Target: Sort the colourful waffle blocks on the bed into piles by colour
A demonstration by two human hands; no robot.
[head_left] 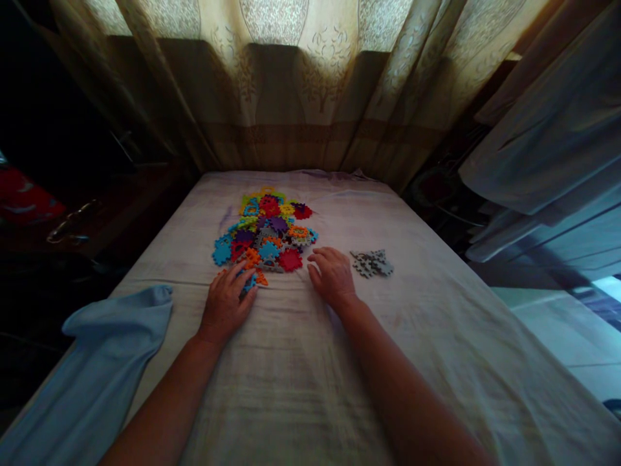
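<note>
A heap of colourful interlocking foam-like puzzle pieces [269, 249] with toothed edges lies on the cloth-covered table. Its colours include red, blue, purple, orange, yellow and green. At the heap's near left edge, my left hand [227, 303] rests palm down with fingers apart, partly covering a blue piece [248, 285] and orange ones. My right hand [334, 275] is just right of the heap, its fingers loosely bent and apart, with nothing visible in them. To the right of that hand sits a small separate group of grey pieces [372, 263].
A pale sheet [301, 388] with creases covers the table. Light blue cloth [116, 330] hangs over its left edge. Patterned curtains [320, 84] hang behind the far edge. Light fabric [548, 142] hangs at the right, and dark furniture [97, 213] stands at the left.
</note>
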